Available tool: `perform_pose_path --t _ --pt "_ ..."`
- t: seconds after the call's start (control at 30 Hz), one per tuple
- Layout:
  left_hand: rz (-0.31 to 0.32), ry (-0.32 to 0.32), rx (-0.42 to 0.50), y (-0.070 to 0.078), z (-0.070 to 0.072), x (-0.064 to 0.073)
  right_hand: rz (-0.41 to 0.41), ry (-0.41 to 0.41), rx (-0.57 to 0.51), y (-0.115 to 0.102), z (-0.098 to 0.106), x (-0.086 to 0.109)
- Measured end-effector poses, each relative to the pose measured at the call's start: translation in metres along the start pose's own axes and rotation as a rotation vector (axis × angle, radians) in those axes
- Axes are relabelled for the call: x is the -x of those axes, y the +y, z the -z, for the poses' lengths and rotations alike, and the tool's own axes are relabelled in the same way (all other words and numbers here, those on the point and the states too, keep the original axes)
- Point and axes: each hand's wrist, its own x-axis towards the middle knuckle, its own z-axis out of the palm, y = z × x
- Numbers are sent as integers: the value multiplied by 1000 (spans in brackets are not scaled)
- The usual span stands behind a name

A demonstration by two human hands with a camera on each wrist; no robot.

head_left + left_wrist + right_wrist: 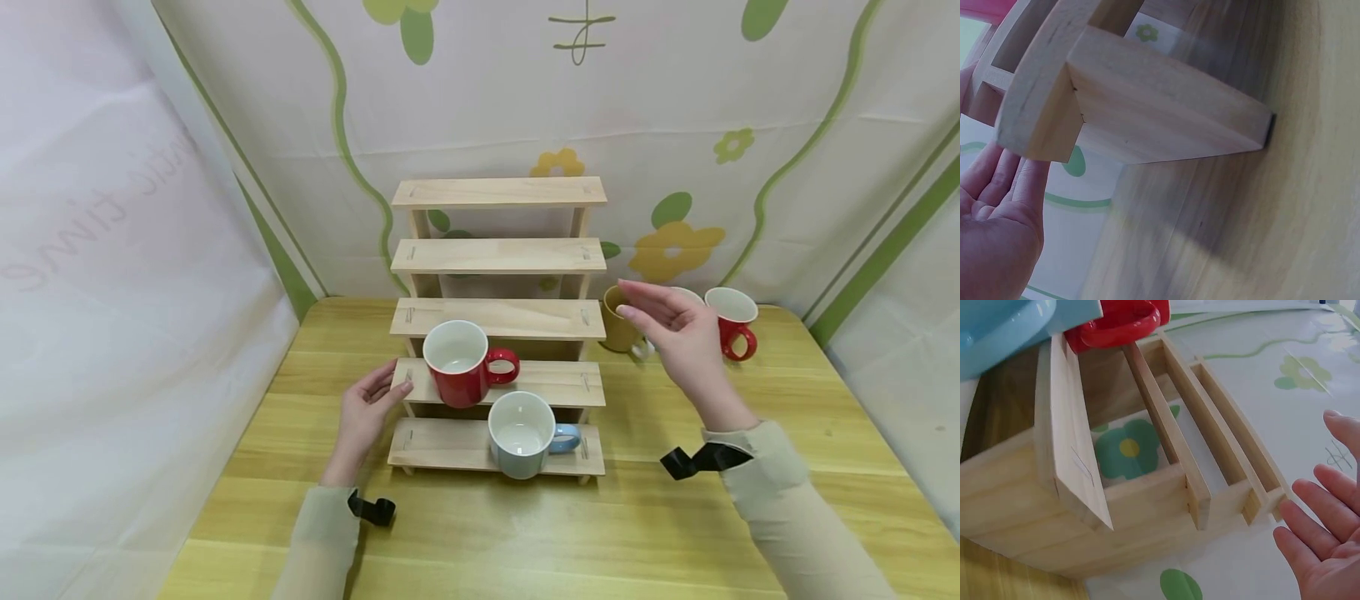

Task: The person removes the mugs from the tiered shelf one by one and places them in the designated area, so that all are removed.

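In the head view a stepped wooden rack (495, 317) stands mid-table. My left hand (365, 412) touches the left end of its second-lowest step, and the left wrist view shows straight fingers (1027, 184) against that wood. Upon this step sits a red mug (459, 375), handle to the right. A light blue mug (517, 446) stands on the lowest step. My right hand (684, 337) hovers right of the rack with nothing in it, fingers extended. Behind it are a mustard mug (619, 325), a mostly hidden mug with a white rim (688, 295) and another red mug (731, 321).
The wood-grain table (480, 542) carries the rack and the mugs. Printed white fabric (480, 100) rises behind the rack, and more fabric hangs at the left and right sides. The rack's upper three steps rise toward the back.
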Motion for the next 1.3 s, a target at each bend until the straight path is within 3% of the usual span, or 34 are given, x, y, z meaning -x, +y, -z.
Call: perform_pose_path --t 0.47,0.97,1.3 --pt "-16 -4 37 -5 1 0 -5 -160 -32 8 -32 15" --pt "-5 -18 26 -6 1 -1 -81 -290 -107 11 -62 27" --pt "2 -20 26 1 1 0 -139 -379 -82 13 -78 29"
